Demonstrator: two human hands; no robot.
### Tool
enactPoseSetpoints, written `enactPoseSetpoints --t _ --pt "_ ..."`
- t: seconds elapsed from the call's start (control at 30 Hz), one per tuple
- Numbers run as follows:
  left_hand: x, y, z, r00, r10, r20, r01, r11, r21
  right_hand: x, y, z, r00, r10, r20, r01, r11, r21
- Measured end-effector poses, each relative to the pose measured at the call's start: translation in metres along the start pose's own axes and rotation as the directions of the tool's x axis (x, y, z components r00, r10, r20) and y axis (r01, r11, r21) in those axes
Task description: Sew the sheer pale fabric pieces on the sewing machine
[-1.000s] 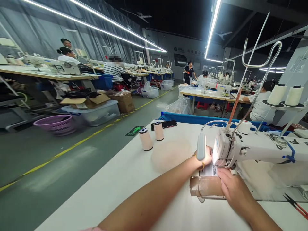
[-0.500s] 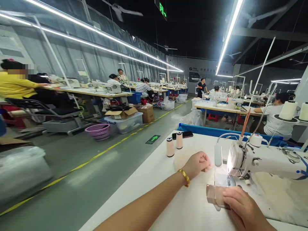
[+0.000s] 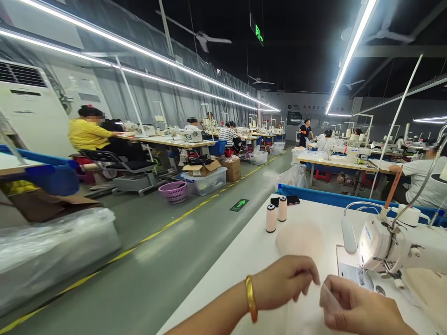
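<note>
My left hand (image 3: 288, 281), with a gold bracelet (image 3: 251, 298) on its wrist, is over the white table with its fingers curled downward. Whatever its fingertips hold, if anything, is hidden. Close by on the right, my right hand (image 3: 363, 304) pinches a thin translucent piece of fabric (image 3: 328, 298). Beyond my left hand lies a pale pink sheer fabric piece (image 3: 300, 236), flat on the table. The white sewing machine (image 3: 382, 242) stands beyond my right hand, its lamp lit over the metal needle plate (image 3: 349, 267). More beige fabric (image 3: 428, 293) lies right of the needle.
Two pale pink thread spools (image 3: 271, 218) stand near the table's left edge, before a dark phone (image 3: 291, 200). Blue cloth (image 3: 335, 195) runs along the far edge. Across the aisle are a purple basket (image 3: 173, 192), plastic bins (image 3: 209, 182) and people at sewing tables.
My right hand has left the brownish translucent piece's spot near the needle and come up toward my left hand. My left hand has drawn closer to me. The view has turned left.
</note>
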State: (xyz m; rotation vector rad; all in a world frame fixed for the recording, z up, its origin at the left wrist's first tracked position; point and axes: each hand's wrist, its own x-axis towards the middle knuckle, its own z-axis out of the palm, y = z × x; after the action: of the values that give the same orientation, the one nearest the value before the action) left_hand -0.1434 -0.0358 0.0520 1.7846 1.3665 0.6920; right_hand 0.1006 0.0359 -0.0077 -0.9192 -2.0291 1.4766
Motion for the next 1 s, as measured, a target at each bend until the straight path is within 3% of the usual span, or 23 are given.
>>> enactPoseSetpoints --t 0.1,0.2,0.4,0.47,0.53,0.67,0.77,0.83,0.9,1.0 --pt "0.021 -0.017 -0.032 0.973 0.008 -0.232 0.041 0.977 0.208 0.034 -0.002 0.012 1.0 0.028 -0.008 -0.027 0.989 0.147" --pt "0.049 -0.035 -0.054 0.918 0.029 -0.395 0.098 0.949 0.299 0.078 -0.009 0.022 0.974 0.006 -0.226 0.048 0.972 0.231" --pt "0.088 -0.066 -0.06 0.832 0.13 -0.54 0.2 0.837 0.51 0.144 -0.004 0.023 0.909 0.028 -0.416 0.016 0.995 0.102" --pt "0.088 -0.071 -0.056 0.821 0.2 -0.534 0.183 0.794 0.579 0.153 0.0 0.021 0.893 0.032 -0.448 -0.011 0.999 0.049" --pt "0.085 -0.073 -0.053 0.837 0.274 -0.473 0.117 0.755 0.645 0.158 0.005 0.018 0.885 0.033 -0.465 -0.036 0.999 0.003" --pt "0.081 -0.077 -0.05 0.91 0.356 -0.214 -0.099 0.686 0.721 0.166 0.011 0.013 0.878 0.018 -0.479 -0.059 0.996 -0.07" --pt "0.084 -0.085 -0.047 0.934 0.349 -0.075 -0.19 0.662 0.725 0.168 0.012 0.012 0.861 -0.01 -0.508 -0.061 0.991 -0.122" --pt "0.086 -0.093 -0.043 0.944 0.328 -0.038 -0.199 0.658 0.726 0.158 0.012 0.012 0.839 -0.048 -0.542 -0.06 0.982 -0.18" --pt "0.087 -0.103 -0.039 0.964 0.26 -0.047 -0.132 0.627 0.768 0.136 0.014 0.013 0.824 -0.111 -0.556 -0.05 0.963 -0.266" --pt "0.098 -0.121 -0.042 0.933 0.338 -0.124 -0.101 0.577 0.81 0.09 0.021 0.016 0.839 -0.207 -0.502 -0.029 0.906 -0.423"
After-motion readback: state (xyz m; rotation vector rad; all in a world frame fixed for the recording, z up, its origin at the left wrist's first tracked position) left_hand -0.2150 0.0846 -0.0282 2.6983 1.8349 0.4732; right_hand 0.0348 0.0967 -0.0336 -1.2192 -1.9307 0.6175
